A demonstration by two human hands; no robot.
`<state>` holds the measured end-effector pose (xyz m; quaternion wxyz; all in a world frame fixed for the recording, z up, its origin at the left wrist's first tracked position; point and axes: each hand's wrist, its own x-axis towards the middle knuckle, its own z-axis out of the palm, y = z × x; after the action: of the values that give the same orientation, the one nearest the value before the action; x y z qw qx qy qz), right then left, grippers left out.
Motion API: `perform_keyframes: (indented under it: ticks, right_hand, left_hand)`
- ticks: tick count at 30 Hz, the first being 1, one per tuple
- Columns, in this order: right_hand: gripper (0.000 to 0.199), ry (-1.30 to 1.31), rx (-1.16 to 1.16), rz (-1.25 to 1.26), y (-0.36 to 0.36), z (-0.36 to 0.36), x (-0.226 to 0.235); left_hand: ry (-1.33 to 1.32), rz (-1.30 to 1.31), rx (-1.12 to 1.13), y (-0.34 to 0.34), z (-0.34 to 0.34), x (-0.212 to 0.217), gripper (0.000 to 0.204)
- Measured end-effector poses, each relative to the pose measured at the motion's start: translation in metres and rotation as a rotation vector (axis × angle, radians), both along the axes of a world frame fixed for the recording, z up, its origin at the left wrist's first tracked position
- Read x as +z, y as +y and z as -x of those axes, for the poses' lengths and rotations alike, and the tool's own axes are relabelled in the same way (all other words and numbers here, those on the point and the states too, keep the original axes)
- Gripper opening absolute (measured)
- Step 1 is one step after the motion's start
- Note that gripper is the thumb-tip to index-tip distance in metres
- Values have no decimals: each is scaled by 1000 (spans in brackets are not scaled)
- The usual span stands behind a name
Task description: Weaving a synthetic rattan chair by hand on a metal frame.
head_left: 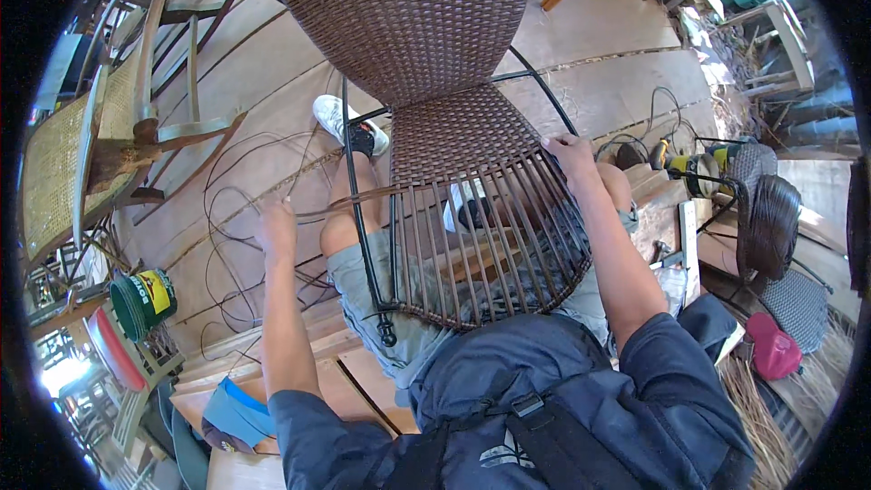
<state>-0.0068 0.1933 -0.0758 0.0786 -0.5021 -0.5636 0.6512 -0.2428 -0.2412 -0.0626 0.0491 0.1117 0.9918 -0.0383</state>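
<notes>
A chair (408, 23) with a dark metal frame and brown wicker weave lies across my lap, its backrest pointing away from me. The far part of its seat (458, 132) is closely woven, while the near part shows bare parallel strands (467, 254) with gaps between them. Out to the left of the frame, my left hand (277, 222) is closed on a brown weaving strand (349, 201) that runs to the weave's left edge. My right hand (573, 159) grips the seat's right edge where weave meets bare strands; its fingertips are partly hidden.
Thin loose strands (218, 227) curl over the floor at left. A wooden rocking chair (136, 141) and green bucket (143, 304) stand left. Blue cap (238, 413) lies lower left, red cap (773, 345) right. Several wicker pieces (776, 227) crowd the right side.
</notes>
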Motion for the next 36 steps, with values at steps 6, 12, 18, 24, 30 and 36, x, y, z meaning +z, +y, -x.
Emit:
perform_keyframes:
  ticks: [6,12,18,24,30,36]
  right_hand:
    - [14,-141,16,122,7,12,2]
    - [15,-167,39,63,8,6,-1]
    - [23,-80,34,117,-5,8,8]
    - [19,-90,237,-178,-3,3,-7]
    - [27,-35,695,-1158,-46,-15,45]
    - [34,-160,1100,-1175,-66,-19,51]
  left_hand:
    - [-54,-294,-346,67,-33,0,37]
    - [-295,12,-184,117,-56,33,46]
    - [-253,-57,-162,105,-37,9,43]
    - [-212,3,-278,95,-27,-5,36]
    - [154,1,-407,107,-52,22,27]
    - [-96,-345,-670,184,-167,57,36]
